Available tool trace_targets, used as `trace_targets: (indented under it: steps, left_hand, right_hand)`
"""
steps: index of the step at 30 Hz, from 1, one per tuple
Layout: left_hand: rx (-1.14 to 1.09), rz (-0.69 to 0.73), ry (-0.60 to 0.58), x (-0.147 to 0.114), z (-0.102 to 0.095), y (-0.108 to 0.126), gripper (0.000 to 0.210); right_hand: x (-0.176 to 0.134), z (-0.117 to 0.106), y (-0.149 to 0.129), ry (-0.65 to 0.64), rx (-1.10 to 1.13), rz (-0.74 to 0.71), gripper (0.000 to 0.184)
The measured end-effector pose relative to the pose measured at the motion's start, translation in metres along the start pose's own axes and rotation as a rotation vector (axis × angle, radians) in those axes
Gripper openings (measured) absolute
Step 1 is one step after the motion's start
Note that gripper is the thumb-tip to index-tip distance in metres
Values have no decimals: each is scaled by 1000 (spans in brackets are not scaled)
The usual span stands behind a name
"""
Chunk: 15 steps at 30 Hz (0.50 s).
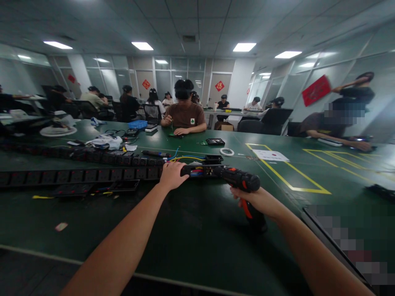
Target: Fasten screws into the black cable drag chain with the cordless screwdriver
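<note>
My right hand is wrapped round the grip of a black and orange cordless drill. The drill points left, its nose at the right end of a long black power strip. On that same strip, near its open end, my left hand is closed with the thumb along the top. Coloured wires show inside the opening between my hands. Whether the drill's tip touches a screw is too small to tell. A second row of black sockets lies behind the strip.
On the green table lie a white ring of tape, a paper sheet, loose black panels and a blue tray. Across the table a person in a brown shirt works on a small board. Another person leans in at the right.
</note>
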<state>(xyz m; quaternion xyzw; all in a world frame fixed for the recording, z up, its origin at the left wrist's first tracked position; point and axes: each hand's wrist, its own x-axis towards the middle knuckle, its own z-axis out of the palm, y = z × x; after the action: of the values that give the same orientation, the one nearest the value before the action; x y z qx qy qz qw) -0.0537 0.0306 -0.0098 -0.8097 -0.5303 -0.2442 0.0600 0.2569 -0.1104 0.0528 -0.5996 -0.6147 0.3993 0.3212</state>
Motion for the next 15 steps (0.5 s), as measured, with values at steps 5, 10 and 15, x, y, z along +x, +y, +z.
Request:
trace_targets:
  steps: [5,10,15]
  left_hand:
    - [-2,-4,-12,-1,-4,2,49]
    - [-9,4,-19,-1,-6,2,49]
    - [-6,-7,-27,-1,-6,4,48]
  right_hand:
    - [5,-3,-7,-47,-99,-14,24]
    - [10,-2,-8,-37,-43,-42,20]
    - [10,-7,-11,-17,49,-32,27]
